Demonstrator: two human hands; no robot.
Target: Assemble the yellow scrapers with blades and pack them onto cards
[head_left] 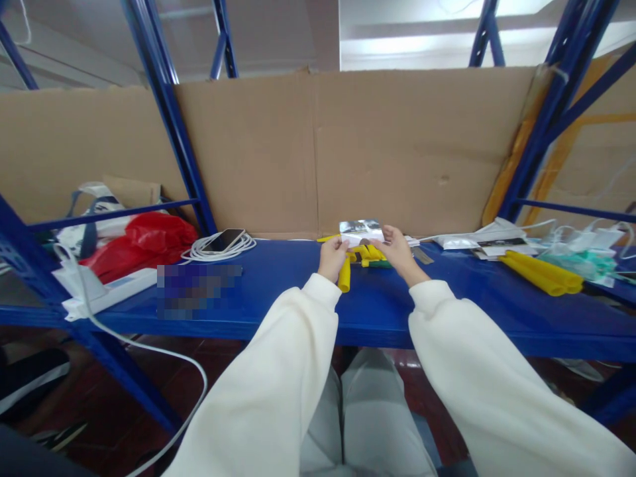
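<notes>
Between my two hands, just above the blue shelf [293,291], a small white card or flat box [361,232] with a dark grey printed strip along its top is held up. The fingers of my left hand [332,260] pinch its left edge. On the opposite side my right hand [400,253] grips the right edge and lower corner. Under the hands lie a yellow and green object [371,256], partly hidden, and a yellow roll [344,277] close to my left fingers. A small grey-brown flat piece [422,255] lies right of my right hand.
A phone [226,241] rests on a coiled white cable [199,252] to the left, near a white power strip [116,291] and a red bag [149,242]. Yellow rolls [541,271] lie right. Cardboard [248,146] stands behind; blue posts [171,119] frame the shelf.
</notes>
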